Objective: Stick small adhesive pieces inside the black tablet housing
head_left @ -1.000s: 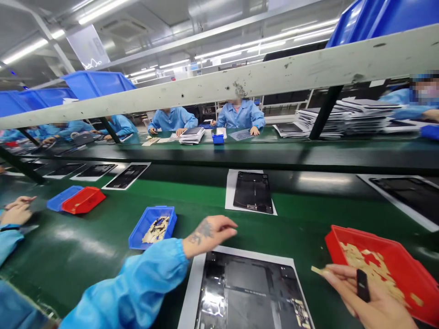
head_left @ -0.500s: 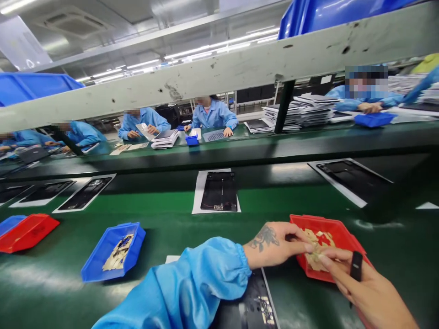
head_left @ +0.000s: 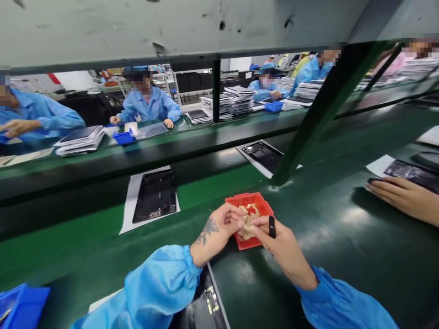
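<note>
My left hand (head_left: 217, 230), with a tattooed wrist, is over a red bin (head_left: 255, 242) and pinches a small beige piece (head_left: 247, 227) between thumb and finger. From the right, my right hand (head_left: 283, 244) also closes thumb and fingers on that piece; a black band sits on one finger. The fingertips nearly meet. Several flat beige pieces (head_left: 254, 210) lie in the bin, partly hidden by my hands. Below my left forearm, a black device panel (head_left: 192, 315) with a small circuit board shows only in part.
On the green belt, another black panel (head_left: 156, 194) lies on white paper, with one more (head_left: 264, 155) near a slanted green post (head_left: 308, 119). A blue bin (head_left: 30, 304) is at lower left. At right, a co-worker's hand (head_left: 404, 196) reaches in. A grey beam (head_left: 171, 34) crosses overhead.
My view has swung to the right, so the red bin and hands appear further left. Both hands still pinch over the bin. A co-worker's hand at right has come into view.
</note>
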`<action>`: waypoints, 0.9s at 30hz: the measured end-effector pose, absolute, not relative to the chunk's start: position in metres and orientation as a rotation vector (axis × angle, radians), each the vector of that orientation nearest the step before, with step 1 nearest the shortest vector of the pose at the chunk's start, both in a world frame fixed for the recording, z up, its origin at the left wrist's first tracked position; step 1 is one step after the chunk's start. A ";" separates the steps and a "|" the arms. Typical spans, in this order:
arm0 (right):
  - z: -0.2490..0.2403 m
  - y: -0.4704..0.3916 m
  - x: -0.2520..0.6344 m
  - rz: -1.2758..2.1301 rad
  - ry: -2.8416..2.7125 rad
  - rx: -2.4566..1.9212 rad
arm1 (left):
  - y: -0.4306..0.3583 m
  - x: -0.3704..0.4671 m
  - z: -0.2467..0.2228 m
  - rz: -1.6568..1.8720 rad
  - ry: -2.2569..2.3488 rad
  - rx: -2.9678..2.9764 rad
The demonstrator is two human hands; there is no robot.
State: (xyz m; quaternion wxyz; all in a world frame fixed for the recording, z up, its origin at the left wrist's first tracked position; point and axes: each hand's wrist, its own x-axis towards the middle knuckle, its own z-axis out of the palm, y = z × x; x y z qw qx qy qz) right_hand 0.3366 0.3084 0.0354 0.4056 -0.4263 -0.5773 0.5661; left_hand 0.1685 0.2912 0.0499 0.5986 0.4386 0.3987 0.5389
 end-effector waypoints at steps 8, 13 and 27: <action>0.030 0.310 0.340 1.328 -1.524 -1.012 | 0.294 0.174 0.046 1.166 0.775 0.852; 0.034 0.309 0.339 1.329 -1.492 -1.017 | 0.294 0.176 0.048 1.212 0.888 0.886; 0.035 0.308 0.338 1.366 -1.441 -1.025 | 0.293 0.171 0.056 1.099 0.999 1.137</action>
